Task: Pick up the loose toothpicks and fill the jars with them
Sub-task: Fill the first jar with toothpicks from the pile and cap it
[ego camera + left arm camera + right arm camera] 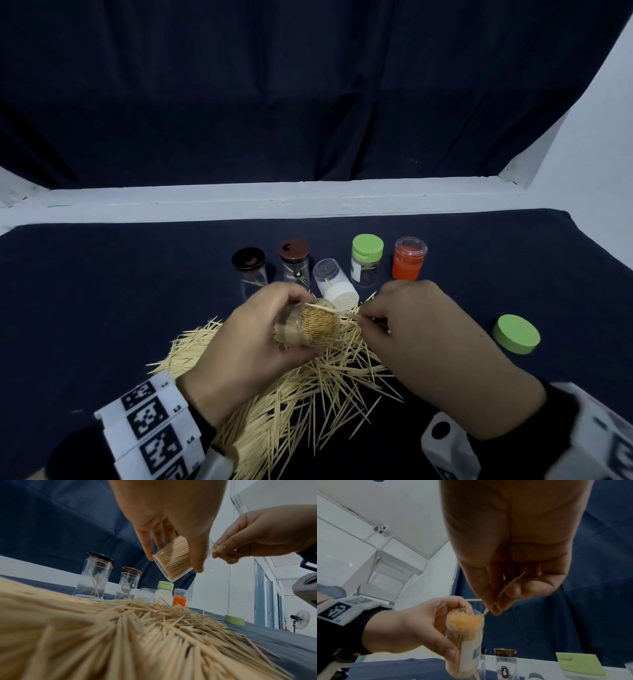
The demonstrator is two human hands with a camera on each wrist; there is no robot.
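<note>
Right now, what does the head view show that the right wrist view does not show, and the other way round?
Only the head view shows the pile of loose toothpicks on the dark cloth, the orange jar, the fallen clear jar with white cap and the loose green lid. Only the right wrist view shows the white label on the held jar and the ceiling above. Both show the left hand gripping the full jar while the right hand pinches toothpicks at its mouth.
</note>
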